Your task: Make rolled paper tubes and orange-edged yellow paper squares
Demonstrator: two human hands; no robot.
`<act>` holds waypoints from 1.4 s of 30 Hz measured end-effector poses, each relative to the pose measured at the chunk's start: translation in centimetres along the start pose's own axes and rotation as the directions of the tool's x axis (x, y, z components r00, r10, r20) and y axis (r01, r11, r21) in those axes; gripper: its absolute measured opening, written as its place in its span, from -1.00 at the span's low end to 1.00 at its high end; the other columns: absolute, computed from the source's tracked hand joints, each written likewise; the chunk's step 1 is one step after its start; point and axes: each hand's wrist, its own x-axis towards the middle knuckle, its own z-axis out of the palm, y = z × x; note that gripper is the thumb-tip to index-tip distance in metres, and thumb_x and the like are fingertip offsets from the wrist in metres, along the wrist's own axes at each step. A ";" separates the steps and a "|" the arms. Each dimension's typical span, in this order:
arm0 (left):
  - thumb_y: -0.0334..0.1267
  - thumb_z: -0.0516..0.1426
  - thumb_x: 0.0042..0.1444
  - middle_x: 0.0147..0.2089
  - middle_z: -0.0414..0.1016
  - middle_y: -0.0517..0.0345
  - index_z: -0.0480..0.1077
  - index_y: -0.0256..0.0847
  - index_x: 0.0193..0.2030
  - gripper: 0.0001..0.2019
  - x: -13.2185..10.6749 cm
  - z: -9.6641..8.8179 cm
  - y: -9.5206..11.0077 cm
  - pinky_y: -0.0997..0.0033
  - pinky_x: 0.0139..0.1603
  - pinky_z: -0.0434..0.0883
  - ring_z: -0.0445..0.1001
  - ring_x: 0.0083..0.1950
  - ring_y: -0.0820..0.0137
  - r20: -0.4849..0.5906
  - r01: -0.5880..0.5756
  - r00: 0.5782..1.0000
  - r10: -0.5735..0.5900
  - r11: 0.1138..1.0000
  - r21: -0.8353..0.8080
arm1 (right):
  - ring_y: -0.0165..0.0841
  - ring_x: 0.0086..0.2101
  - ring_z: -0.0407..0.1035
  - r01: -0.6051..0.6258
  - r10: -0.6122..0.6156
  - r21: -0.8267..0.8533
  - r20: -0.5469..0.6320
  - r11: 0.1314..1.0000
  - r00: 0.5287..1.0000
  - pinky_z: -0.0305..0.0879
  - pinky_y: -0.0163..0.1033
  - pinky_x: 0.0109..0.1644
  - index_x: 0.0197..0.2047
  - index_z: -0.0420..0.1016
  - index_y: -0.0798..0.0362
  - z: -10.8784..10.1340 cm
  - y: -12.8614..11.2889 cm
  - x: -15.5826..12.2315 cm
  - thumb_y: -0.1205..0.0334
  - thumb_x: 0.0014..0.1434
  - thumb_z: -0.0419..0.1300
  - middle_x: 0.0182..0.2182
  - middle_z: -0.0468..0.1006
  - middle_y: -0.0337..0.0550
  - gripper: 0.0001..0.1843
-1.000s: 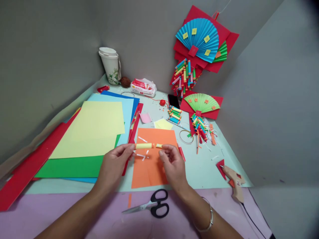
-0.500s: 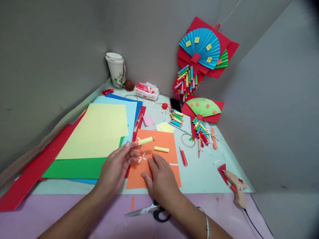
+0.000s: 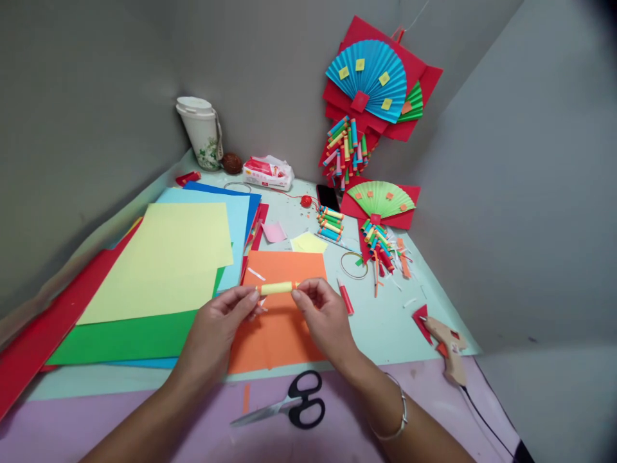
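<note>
Both hands on one part: left grip (image 3: 216,325) and right grip (image 3: 328,320) each clamped, thumb against fingers, on opposite ends of a small yellow paper tube (image 3: 276,289) with orange bands at its ends. Tube sits between the two grips, roughly level, held up over an orange sheet (image 3: 277,337). A white strip (image 3: 256,274) is on that sheet, just past the left grip's fingertips. Scissors (image 3: 293,403) lie on the near side of both grips, on the lilac part of the worktop (image 3: 357,408), blades pointing left, no hand on them. Just right of the right grip: a red pen-shaped tube (image 3: 345,297); well off to the right, a glue gun (image 3: 453,347), nose toward a red scrap (image 3: 421,321). Left of the left grip: stack of coloured sheets, yellow sheet (image 3: 161,263) on top, green sheet (image 3: 125,337) showing under it. Beyond the grips: yellow slip (image 3: 308,242), pink slip (image 3: 274,232), row of finished-looking tubes (image 3: 330,224), phone (image 3: 328,198). Thin hoop (image 3: 342,267) past the right grip, ahead and right. Farther out on that side: pale green fan (image 3: 380,200) with a tube bunch below, and a blue fan (image 3: 369,74) hanging above it.
</note>
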 end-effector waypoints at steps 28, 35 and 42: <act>0.25 0.22 -0.24 -0.47 0.56 0.20 0.51 -0.11 -0.44 -0.56 2.3 -0.9 -2.3 0.40 -0.31 0.45 0.52 -0.36 0.24 -0.064 -0.023 0.996 0.057 0.896 0.444 | -0.42 -0.48 0.07 -0.059 0.068 0.173 -0.046 0.983 0.997 0.05 -0.29 -0.39 -0.47 0.33 0.04 1.7 3.0 0.7 0.10 0.10 0.18 -0.55 0.25 -0.32 -0.78; 0.23 0.24 -0.24 -0.49 0.57 0.20 0.51 -0.11 -0.46 -0.57 1.9 -0.3 -1.8 0.36 -0.28 0.47 0.52 -0.38 0.24 -0.096 -0.005 0.995 0.042 0.933 0.361 | -0.44 -0.52 0.05 -0.092 0.101 0.200 -0.037 0.976 0.994 0.02 -0.30 -0.44 -0.44 0.36 0.05 1.8 3.0 0.8 0.06 0.10 0.19 -0.58 0.21 -0.35 -0.76; 0.13 0.35 -0.32 -0.45 0.62 0.12 0.53 -0.20 -0.34 -0.52 2.2 0.1 -2.0 0.30 -0.29 0.51 0.57 -0.37 0.20 -0.116 0.077 0.992 -0.051 0.971 0.227 | -0.44 -0.50 0.06 -0.030 0.039 0.174 -0.050 0.984 0.998 0.03 -0.30 -0.41 -0.40 0.36 0.04 1.5 3.5 0.8 0.10 0.17 0.18 -0.54 0.24 -0.34 -0.79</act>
